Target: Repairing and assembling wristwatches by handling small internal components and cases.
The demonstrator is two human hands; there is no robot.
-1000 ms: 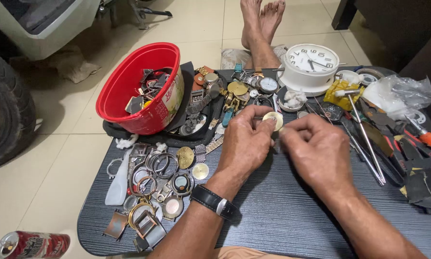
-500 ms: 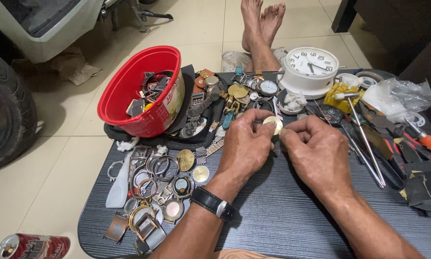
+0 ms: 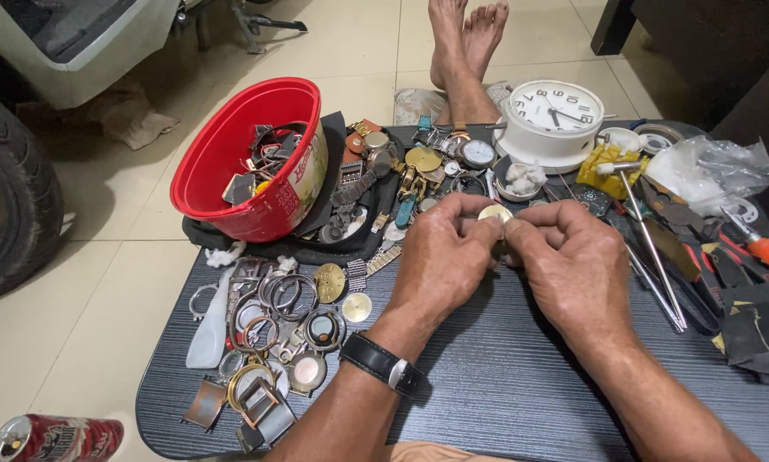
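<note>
Hands barely shifted vs 1 s ago: left hand & right hand both pinch a small round watch part at frame centre, over the table; looks mid-inspection/fitting, next move needs steady fingertip hold.

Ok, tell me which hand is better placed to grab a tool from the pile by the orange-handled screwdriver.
Right. The right hand sits nearest the long metal tools and orange-handled screwdriver; the left hand would probably have to cross over while pinching the small round watch part.
</note>
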